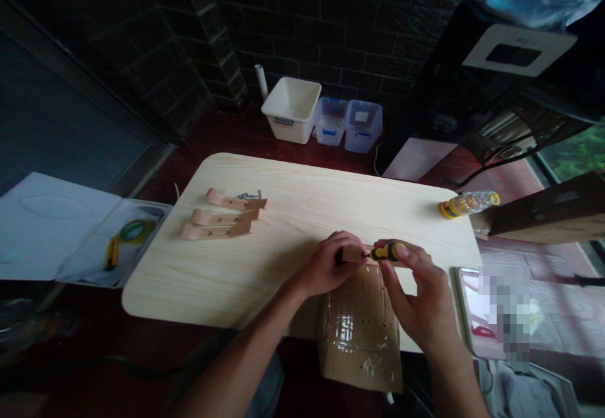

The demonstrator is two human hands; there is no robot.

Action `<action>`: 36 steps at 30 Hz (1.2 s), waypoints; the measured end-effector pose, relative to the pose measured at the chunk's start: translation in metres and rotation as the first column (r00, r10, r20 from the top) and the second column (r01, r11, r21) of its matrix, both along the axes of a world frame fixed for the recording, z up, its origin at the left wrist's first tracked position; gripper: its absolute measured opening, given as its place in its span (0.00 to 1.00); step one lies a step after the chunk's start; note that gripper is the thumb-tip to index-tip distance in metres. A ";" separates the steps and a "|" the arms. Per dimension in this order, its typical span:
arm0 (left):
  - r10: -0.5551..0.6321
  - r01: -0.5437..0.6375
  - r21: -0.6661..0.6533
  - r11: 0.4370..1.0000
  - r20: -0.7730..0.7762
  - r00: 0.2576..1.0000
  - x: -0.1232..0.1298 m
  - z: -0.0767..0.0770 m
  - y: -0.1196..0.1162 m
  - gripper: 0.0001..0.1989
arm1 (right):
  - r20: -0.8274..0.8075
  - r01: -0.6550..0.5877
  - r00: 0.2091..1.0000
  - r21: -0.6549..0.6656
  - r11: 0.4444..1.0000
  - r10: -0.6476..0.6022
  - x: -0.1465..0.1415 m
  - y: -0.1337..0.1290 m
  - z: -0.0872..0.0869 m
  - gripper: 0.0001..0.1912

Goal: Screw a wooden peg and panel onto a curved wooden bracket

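My left hand (333, 263) is closed around a small light-brown wooden piece (352, 253), much of it hidden by the fingers. My right hand (423, 285) grips a yellow-and-black screwdriver (387, 252), its tip pointing left at the wooden piece; whether it sits on a screw is too small to tell. Beneath both hands a piece of cardboard (362, 336), taped and dotted with small holes, overhangs the table's front edge. Farther left lie three curved wooden strips (222, 217) with small holes or screws in them, and several metal screws (250, 195) beside the farthest strip.
A clear bottle with yellow ends (467, 204) lies at the right of the pale table (302, 185). Left of it an open white case (113, 207) holds a yellow cutter and green tape. Plastic bins (293, 118) stand on the floor behind; a water dispenser (472, 71) stands back right.
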State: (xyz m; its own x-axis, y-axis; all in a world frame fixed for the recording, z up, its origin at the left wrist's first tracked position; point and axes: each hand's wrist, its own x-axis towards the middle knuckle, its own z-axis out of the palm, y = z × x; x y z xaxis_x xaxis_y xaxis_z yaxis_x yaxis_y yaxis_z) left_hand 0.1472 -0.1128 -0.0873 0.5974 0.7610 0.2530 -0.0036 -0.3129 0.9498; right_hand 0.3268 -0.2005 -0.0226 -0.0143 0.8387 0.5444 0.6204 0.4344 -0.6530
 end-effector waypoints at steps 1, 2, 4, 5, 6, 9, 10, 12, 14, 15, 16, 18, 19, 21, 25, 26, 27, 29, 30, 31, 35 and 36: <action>-0.003 0.003 0.000 1.000 0.002 1.000 0.000 0.000 0.000 0.06 | -0.002 -0.016 1.000 0.003 1.000 0.016 0.000 0.000 0.000 0.34; -0.005 0.005 0.000 1.000 0.004 1.000 0.000 0.000 0.000 0.06 | -0.005 -0.027 1.000 0.001 1.000 0.027 -0.001 0.000 0.001 0.35; -0.001 0.001 0.002 1.000 0.007 1.000 0.000 0.000 0.000 0.06 | -0.011 -0.022 1.000 -0.021 1.000 0.022 -0.001 0.000 0.002 0.33; 0.003 -0.003 0.001 1.000 0.006 1.000 0.000 0.001 0.000 0.06 | -0.012 -0.012 1.000 -0.036 0.999 0.011 -0.002 -0.001 0.002 0.32; 0.006 -0.006 -0.001 1.000 0.004 1.000 0.001 0.001 0.000 0.06 | -0.014 0.000 1.000 -0.045 0.999 0.000 -0.002 -0.001 0.002 0.30; 0.011 -0.011 -0.007 1.000 -0.005 1.000 0.001 0.001 0.000 0.06 | -0.029 0.002 1.000 -0.039 0.999 -0.003 -0.001 0.000 0.001 0.31; 0.011 -0.011 -0.008 1.000 -0.010 1.000 0.001 0.001 0.000 0.06 | -0.033 0.000 0.999 -0.028 1.000 -0.001 -0.001 0.000 0.001 0.32; 0.010 -0.010 -0.005 1.000 -0.015 1.000 0.001 0.000 0.000 0.07 | -0.027 0.002 1.000 -0.024 1.000 -0.003 0.000 0.000 0.000 0.31; 0.004 -0.004 -0.002 1.000 -0.020 1.000 0.001 -0.001 0.000 0.07 | -0.017 0.012 1.000 -0.035 0.999 -0.012 0.000 0.000 -0.001 0.30; 0.002 -0.002 -0.001 1.000 -0.021 1.000 0.000 -0.001 0.000 0.07 | -0.013 0.017 1.000 -0.041 0.999 -0.018 0.000 0.000 0.000 0.29; 0.004 -0.004 0.000 1.000 -0.022 1.000 0.000 -0.001 0.000 0.07 | -0.010 0.021 1.000 -0.046 0.999 -0.022 0.001 -0.001 0.000 0.29; 0.008 -0.008 0.002 1.000 -0.022 1.000 0.000 -0.001 0.000 0.07 | -0.006 0.021 1.000 -0.041 0.999 -0.021 0.001 -0.001 0.001 0.30; 0.009 -0.009 0.002 1.000 -0.021 1.000 0.000 0.000 0.001 0.07 | -0.005 0.013 1.000 -0.035 0.999 -0.013 0.001 -0.001 0.002 0.32; 0.008 -0.008 0.001 1.000 -0.019 1.000 0.000 0.000 0.000 0.08 | -0.011 -0.018 1.000 -0.024 1.000 0.018 0.000 -0.001 0.003 0.35; 0.010 -0.010 -0.005 1.000 -0.015 1.000 0.000 0.002 0.000 0.08 | -0.021 -0.047 0.999 -0.022 0.999 0.047 -0.003 -0.001 0.004 0.35; 0.012 -0.012 -0.004 1.000 -0.014 1.000 0.000 0.002 -0.001 0.08 | -0.018 -0.039 0.999 -0.020 0.999 0.039 -0.003 -0.001 0.004 0.34; 0.011 -0.011 -0.002 1.000 -0.013 1.000 0.000 0.002 -0.001 0.08 | -0.015 -0.028 0.999 -0.017 0.999 0.028 -0.003 -0.002 0.003 0.33; 0.007 -0.007 0.003 1.000 -0.012 1.000 0.000 0.003 -0.001 0.07 | -0.013 -0.009 1.000 -0.017 1.000 0.009 -0.003 -0.002 0.002 0.31; 0.006 -0.006 0.005 1.000 -0.014 1.000 0.000 0.003 -0.001 0.07 | -0.013 -0.003 1.000 -0.020 1.000 0.003 -0.003 -0.002 0.002 0.31; 0.006 -0.006 0.007 1.000 -0.016 1.000 -0.001 0.003 -0.001 0.07 | -0.011 0.003 1.000 -0.023 1.000 -0.003 -0.003 -0.001 0.003 0.31; 0.015 -0.015 0.014 1.000 -0.019 1.000 0.000 0.003 0.000 0.06 | 0.006 0.006 1.000 -0.015 1.000 -0.006 -0.002 0.000 0.006 0.33; 0.013 -0.013 0.016 1.000 -0.015 1.000 0.000 0.003 0.000 0.06 | 0.007 0.000 1.000 -0.011 1.000 0.001 -0.002 0.000 0.006 0.34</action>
State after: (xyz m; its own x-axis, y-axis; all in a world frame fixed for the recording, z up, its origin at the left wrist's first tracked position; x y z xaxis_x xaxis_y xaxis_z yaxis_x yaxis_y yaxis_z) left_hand 0.1469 -0.1132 -0.0841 0.5916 0.7644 0.2563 0.0151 -0.3283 0.9444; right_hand 0.3250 -0.2007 -0.0165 -0.0186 0.8445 0.5353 0.6249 0.4277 -0.6531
